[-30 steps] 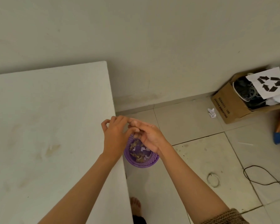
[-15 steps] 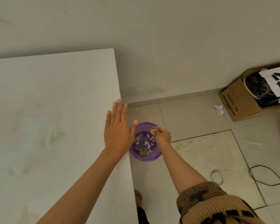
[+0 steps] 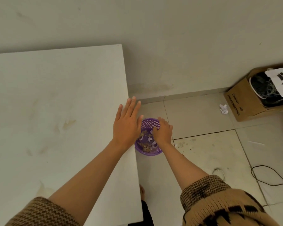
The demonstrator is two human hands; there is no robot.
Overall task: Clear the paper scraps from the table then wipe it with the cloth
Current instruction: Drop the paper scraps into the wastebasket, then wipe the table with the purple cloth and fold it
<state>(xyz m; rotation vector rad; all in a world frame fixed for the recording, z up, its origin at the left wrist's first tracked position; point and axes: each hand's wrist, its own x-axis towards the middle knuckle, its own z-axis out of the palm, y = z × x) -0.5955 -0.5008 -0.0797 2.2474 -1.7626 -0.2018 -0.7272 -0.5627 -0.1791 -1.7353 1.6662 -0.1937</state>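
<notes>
A white table (image 3: 55,111) fills the left side, bare but for faint brownish stains. My left hand (image 3: 127,123) lies flat with straight fingers at the table's right edge. On the floor beside that edge stands a small purple mesh basket (image 3: 149,123) holding paper scraps (image 3: 145,141), white and brown. My right hand (image 3: 162,131) hovers over the basket's right rim with relaxed fingers pointing down and nothing visible in it. No cloth is in view.
A crumpled white paper (image 3: 223,109) lies on the tiled floor near a cardboard box (image 3: 242,103) of cables with a recycling sign. A black cable (image 3: 271,176) trails at the right. My bare foot (image 3: 142,191) stands by the table edge.
My hands have parted: the left flattened onto the table edge, the right dropped to the basket, pinched something there, and now hangs loose over the rim. The camera tilted down.
</notes>
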